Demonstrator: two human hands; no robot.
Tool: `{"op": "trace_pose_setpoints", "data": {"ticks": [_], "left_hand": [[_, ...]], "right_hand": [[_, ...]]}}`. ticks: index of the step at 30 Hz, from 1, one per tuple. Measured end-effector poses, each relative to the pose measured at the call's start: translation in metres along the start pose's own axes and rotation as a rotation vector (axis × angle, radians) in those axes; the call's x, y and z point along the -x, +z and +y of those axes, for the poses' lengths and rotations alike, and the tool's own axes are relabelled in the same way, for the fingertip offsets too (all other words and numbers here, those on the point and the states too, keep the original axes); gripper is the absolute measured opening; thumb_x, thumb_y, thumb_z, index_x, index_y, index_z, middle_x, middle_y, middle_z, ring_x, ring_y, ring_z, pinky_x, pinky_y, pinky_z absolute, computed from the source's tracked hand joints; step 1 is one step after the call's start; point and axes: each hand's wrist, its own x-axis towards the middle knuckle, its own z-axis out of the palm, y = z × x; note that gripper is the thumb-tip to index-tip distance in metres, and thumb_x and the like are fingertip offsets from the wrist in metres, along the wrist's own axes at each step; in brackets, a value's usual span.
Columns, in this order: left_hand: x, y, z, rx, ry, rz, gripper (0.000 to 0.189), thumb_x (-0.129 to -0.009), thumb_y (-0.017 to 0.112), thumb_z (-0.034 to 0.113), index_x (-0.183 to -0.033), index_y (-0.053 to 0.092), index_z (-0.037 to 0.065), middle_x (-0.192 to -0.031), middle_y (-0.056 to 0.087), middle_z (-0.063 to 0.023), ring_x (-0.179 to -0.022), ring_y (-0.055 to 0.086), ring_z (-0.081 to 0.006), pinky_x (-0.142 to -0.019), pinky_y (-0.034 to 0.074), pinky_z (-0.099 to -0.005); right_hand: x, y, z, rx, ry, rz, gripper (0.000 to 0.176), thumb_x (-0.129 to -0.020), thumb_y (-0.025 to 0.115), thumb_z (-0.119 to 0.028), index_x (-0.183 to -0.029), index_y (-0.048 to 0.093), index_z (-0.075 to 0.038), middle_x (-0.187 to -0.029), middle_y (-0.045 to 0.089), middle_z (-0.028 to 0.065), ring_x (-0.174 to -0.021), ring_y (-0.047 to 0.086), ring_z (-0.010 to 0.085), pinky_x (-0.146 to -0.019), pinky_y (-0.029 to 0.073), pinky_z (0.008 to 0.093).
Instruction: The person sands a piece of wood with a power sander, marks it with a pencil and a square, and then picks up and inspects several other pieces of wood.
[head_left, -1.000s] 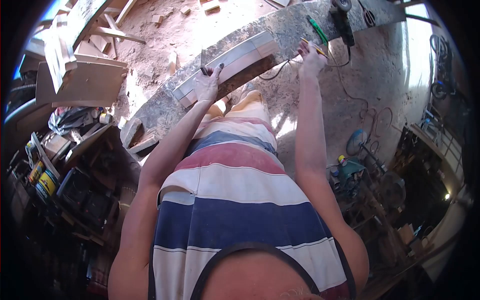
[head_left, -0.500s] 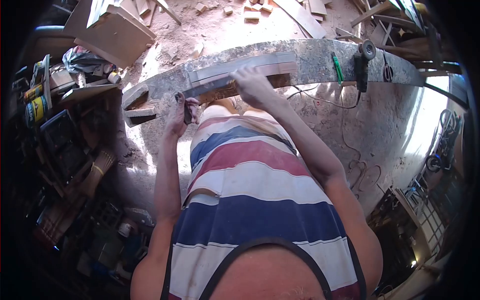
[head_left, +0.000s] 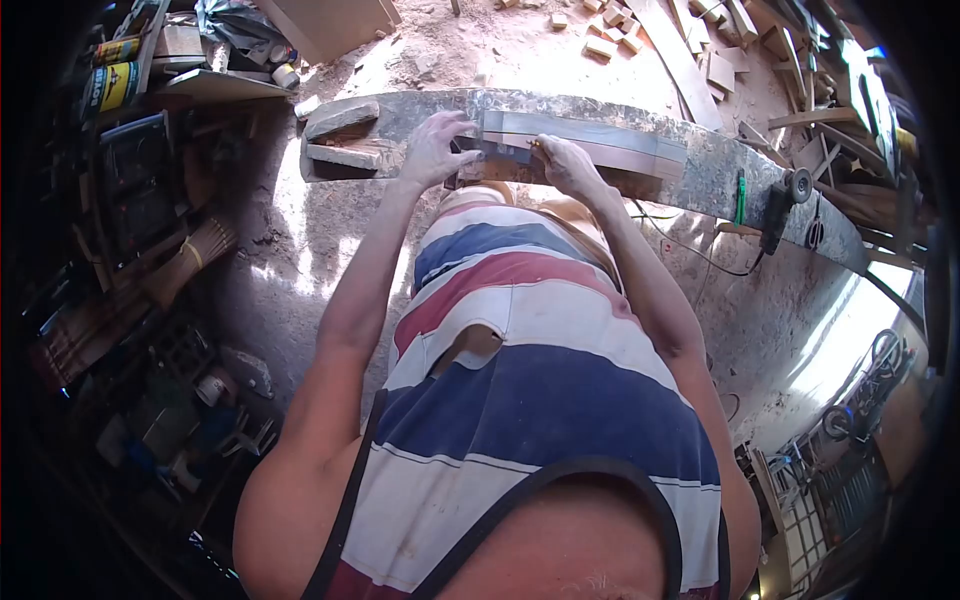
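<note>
My left hand [head_left: 436,152] is at the left end of a long wooden board [head_left: 600,140], its fingers and thumb spread apart. Just right of the thumb, a dark flat blade [head_left: 508,153], perhaps part of a try square, lies against the board's near edge. My right hand [head_left: 568,165] is closed over the same edge, right of the blade. A short yellowish stick [head_left: 537,145], which looks like a pencil, pokes out of its fingers. The rest of the blade's tool is hard to make out below my left hand.
The board lies on a curved, worn bench [head_left: 400,120]. Wood offcuts [head_left: 345,118] sit at its left end. On the right are a green object [head_left: 741,198], an angle grinder [head_left: 780,210] with a cable, and scissors [head_left: 815,230]. Wood blocks [head_left: 602,46] litter the floor beyond.
The view has shifted, so the bench appears further right. My left hand has risen from the dark tool below the bench edge to the board's end, fingers spreading. My right hand is now closer to it.
</note>
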Motion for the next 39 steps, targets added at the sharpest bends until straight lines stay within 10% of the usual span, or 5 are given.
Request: {"op": "trace_pose_setpoints", "data": {"ticks": [1, 7, 10, 22, 39], "left_hand": [[-0.01, -0.011, 0.0, -0.099, 0.149, -0.085, 0.044, -0.098, 0.084, 0.036, -0.131, 0.078, 0.007, -0.118, 0.081, -0.0169, -0.12, 0.074, -0.0242, -0.111, 0.057, -0.0406], [-0.06, 0.006, -0.038, 0.591, -0.328, -0.611, 0.022, -0.108, 0.076, 0.026, -0.117, 0.075, 0.007, -0.086, 0.074, -0.0023, -0.072, 0.065, -0.0096, -0.068, 0.054, -0.0306], [-0.078, 0.002, -0.052, 0.62, -0.383, -0.669, 0.023, -0.108, 0.075, 0.026, -0.12, 0.077, 0.006, -0.086, 0.075, -0.0005, -0.064, 0.056, -0.0075, -0.061, 0.047, -0.0296], [-0.104, -0.007, -0.069, 0.684, -0.456, -0.871, 0.025, -0.108, 0.073, 0.023, -0.126, 0.077, 0.007, -0.097, 0.082, -0.0009, -0.078, 0.064, -0.005, -0.07, 0.051, -0.0255], [-0.108, -0.023, -0.062, 0.576, -0.526, -0.901, 0.045, -0.1, 0.074, 0.024, -0.143, 0.076, 0.011, -0.097, 0.08, 0.0011, -0.091, 0.071, -0.0058, -0.073, 0.053, -0.0277]], "right_hand": [[-0.006, -0.001, -0.001, 0.015, -0.015, 0.0, 0.021, -0.112, 0.06, -0.023, -0.109, 0.065, -0.002, -0.102, 0.072, 0.0278, -0.1, 0.069, 0.0507, -0.084, 0.051, 0.059], [-0.03, -0.007, 0.014, 0.158, -0.124, 0.178, 0.018, -0.109, 0.063, -0.02, -0.108, 0.068, -0.002, -0.112, 0.073, 0.0252, -0.106, 0.07, 0.048, -0.088, 0.055, 0.0562], [-0.021, -0.055, -0.001, 0.106, 0.137, 0.445, 0.029, -0.114, 0.057, -0.025, -0.117, 0.075, -0.003, -0.118, 0.074, 0.023, -0.11, 0.07, 0.044, -0.095, 0.056, 0.0512], [0.114, -0.032, 0.028, -0.677, 0.632, 0.761, 0.04, -0.117, 0.064, -0.033, -0.095, 0.077, -0.002, -0.073, 0.065, -0.0004, -0.061, 0.059, 0.006, -0.055, 0.049, 0.025], [0.093, -0.012, -0.002, -0.703, 0.598, 0.495, 0.039, -0.12, 0.059, -0.031, -0.118, 0.078, 0.003, -0.075, 0.065, -0.0002, -0.065, 0.057, 0.0065, -0.059, 0.046, 0.0258]]}}
